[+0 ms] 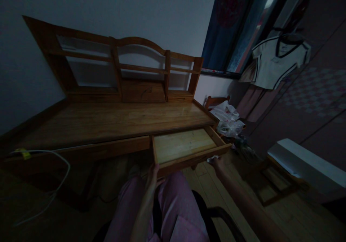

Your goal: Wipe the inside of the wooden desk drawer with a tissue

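A wooden drawer [186, 146] stands pulled out from the desk [129, 117], its pale bottom bare. At the left corner of the drawer front is my left hand [153, 176], thumb up against the wood and fingers curled beneath. My right hand [217, 163] is by the right end of the drawer front, closed on a crumpled white piece, a tissue or cloth [212, 158]. The dim light blurs the finger details.
Shelves [143, 69] rise along the desk's back. A white cable [65, 159] hangs at the left. Plastic bags [227, 115] sit on a chair at the right, near a stool [278, 180] bearing a white box [310, 162]. A shirt [281, 60] hangs by the window.
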The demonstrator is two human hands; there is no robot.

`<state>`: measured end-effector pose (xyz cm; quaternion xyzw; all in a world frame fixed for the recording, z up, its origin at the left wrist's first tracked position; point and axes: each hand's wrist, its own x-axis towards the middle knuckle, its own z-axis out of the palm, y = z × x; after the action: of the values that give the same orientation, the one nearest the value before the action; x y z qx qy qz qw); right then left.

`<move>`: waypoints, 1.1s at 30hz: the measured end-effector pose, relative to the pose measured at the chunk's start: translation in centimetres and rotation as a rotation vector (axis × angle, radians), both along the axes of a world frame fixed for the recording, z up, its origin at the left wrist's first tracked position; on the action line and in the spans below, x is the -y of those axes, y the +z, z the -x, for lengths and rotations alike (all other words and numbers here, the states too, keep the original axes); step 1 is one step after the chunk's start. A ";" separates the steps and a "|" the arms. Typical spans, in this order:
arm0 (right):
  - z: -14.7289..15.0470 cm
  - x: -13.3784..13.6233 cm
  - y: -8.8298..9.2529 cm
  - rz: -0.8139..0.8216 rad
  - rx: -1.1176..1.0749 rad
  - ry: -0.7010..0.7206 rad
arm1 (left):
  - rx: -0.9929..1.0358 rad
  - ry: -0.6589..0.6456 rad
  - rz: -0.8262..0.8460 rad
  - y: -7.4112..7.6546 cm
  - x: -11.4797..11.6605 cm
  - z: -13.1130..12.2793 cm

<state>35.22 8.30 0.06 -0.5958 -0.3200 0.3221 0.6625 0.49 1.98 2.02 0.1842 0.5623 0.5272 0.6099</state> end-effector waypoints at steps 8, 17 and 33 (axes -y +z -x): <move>3.0 1.3 -1.9 0.034 -0.157 0.143 | 0.026 0.004 -0.129 1.6 2.2 -0.2; 4.4 2.4 -2.1 0.016 -0.185 0.112 | 0.013 0.015 -0.123 2.3 2.3 -0.2; 7.1 3.8 3.3 -0.171 0.439 0.027 | 0.007 -0.045 -0.049 -1.5 -0.1 0.5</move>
<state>28.07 4.47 3.33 -0.5891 -0.4904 0.1654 0.6206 0.01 2.09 0.49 0.2098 0.5429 0.5276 0.6188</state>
